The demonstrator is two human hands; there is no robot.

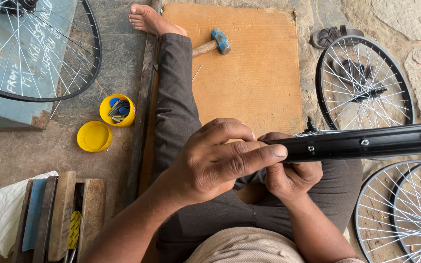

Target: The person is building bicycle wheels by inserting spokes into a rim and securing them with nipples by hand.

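Both hands' fingers pinch the black wheel rim point(366, 142) (left hand point(215, 163) on top, right hand point(291, 173) beneath)

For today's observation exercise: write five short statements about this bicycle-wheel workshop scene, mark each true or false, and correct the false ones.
1. Both hands, left hand and right hand, grip the black metal wheel rim. True.
2. The blue-headed hammer with wooden handle lies on the brown cardboard sheet. True.
3. The round yellow plastic tub is closed. False: its yellow lid lies beside it.
4. The person wears shoes. False: the foot is bare.
5. No spoked wheels are nearby. False: a black-rimmed spoked wheel lies close by.
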